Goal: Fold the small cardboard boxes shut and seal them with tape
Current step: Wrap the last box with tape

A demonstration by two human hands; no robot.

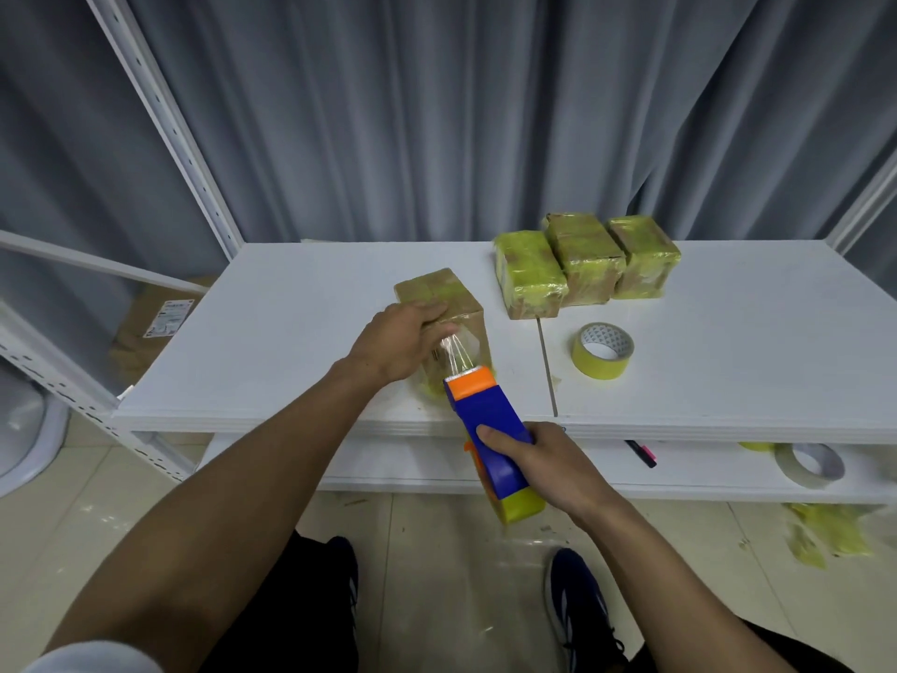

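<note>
Cardboard box (pixel 439 296): on white table (pixel 272 332) | Left hand (pixel 403 337): fingers flat, pressing box top | Right hand (pixel 539 459): gripping tape dispenser (pixel 485 420) at box's 6 o'clock | Sealed boxes (pixel 582 264): 1 o'clock | Yellow tape roll (pixel 602 351): 3 o'clock
</note>
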